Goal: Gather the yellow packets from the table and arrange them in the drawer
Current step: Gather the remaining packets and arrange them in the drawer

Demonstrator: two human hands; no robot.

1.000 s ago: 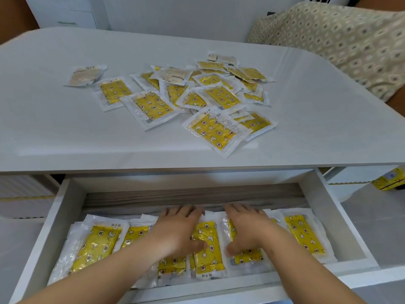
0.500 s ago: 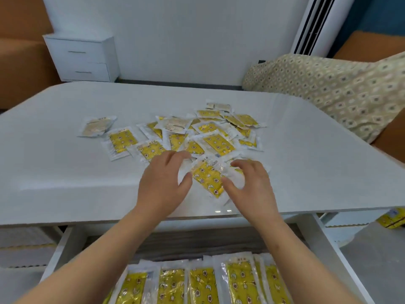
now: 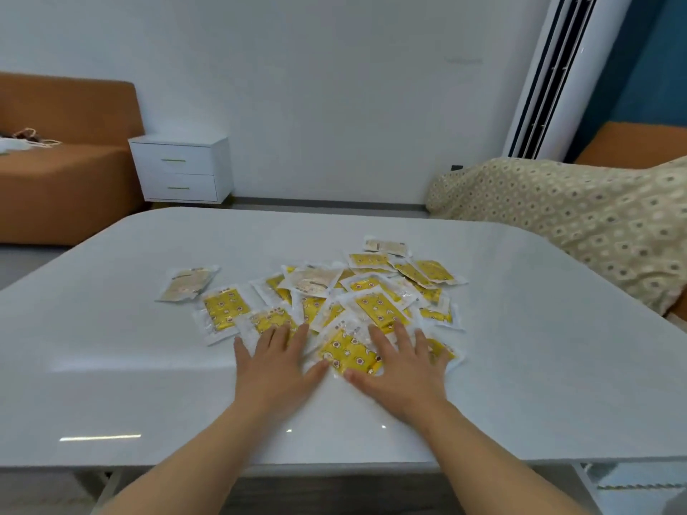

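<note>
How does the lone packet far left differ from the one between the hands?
The lone packet shows a pale beige face; the packet between the hands shows yellow. The lone packet lies apart; the other adjoins the pile, flanked by left hand and right hand. Both lie flat on the table.

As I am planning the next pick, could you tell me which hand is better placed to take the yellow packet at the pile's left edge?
Probably the left hand: it lies flat close to that yellow packet, while the right hand rests on packets farther right.
</note>
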